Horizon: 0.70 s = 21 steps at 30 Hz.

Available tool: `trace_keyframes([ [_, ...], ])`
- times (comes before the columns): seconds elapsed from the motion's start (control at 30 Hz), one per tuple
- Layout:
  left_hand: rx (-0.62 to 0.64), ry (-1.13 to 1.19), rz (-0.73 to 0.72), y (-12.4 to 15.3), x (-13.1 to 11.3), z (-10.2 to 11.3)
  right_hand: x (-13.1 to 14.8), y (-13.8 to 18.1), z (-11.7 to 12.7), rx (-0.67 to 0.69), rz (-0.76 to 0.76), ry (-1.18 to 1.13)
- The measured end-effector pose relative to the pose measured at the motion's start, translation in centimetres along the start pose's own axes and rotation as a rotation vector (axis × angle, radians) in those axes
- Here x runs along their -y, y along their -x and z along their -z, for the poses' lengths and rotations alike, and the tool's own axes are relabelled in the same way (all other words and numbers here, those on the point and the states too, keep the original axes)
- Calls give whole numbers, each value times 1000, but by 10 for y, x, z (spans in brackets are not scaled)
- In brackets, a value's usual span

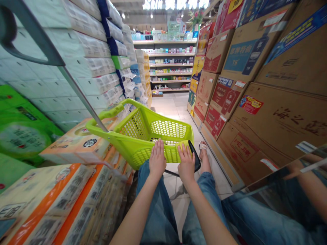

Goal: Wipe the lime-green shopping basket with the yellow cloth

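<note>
A lime-green shopping basket cart (168,127) with a latticed body stands in front of me, its long metal handle (79,95) slanting up to the left. My left hand (157,157) lies with fingers stretched out against the cart's near rim, nothing visible in it. Under the fingers of my right hand (187,162) is a yellow cloth (182,144), pressed onto the rim beside the black corner piece (195,158). The palm sides of both hands are hidden. No goods show in the visible part of the basket.
Stacked tissue packs (87,44) rise on the left, with lower orange-banded packs (63,194) close by. Cardboard cartons (286,115) line the right side. Stocked shelves (171,64) stand beyond the tiled aisle (173,102). A reflective panel (281,204) is at lower right.
</note>
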<state>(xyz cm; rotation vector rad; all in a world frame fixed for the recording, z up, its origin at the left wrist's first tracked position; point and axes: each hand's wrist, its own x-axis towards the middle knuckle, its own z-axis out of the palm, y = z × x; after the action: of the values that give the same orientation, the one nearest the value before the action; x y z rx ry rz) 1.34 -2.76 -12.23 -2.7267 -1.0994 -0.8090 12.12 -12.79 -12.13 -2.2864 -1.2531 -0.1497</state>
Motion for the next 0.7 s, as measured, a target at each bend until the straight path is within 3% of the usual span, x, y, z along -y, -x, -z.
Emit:
trace_keyframes([
  [0.17,16,-49,15,0,1,0,41,-12,-5,73,108,-44],
  [0.27,16,-49,12,0,1,0,48,-13,-8,69,142,-50],
  [0.47,27,0,8,0,0,2,26,-7,-4,59,213,-24],
  [0.7,22,6,-6,2,0,1,-2,2,1,21,155,6],
])
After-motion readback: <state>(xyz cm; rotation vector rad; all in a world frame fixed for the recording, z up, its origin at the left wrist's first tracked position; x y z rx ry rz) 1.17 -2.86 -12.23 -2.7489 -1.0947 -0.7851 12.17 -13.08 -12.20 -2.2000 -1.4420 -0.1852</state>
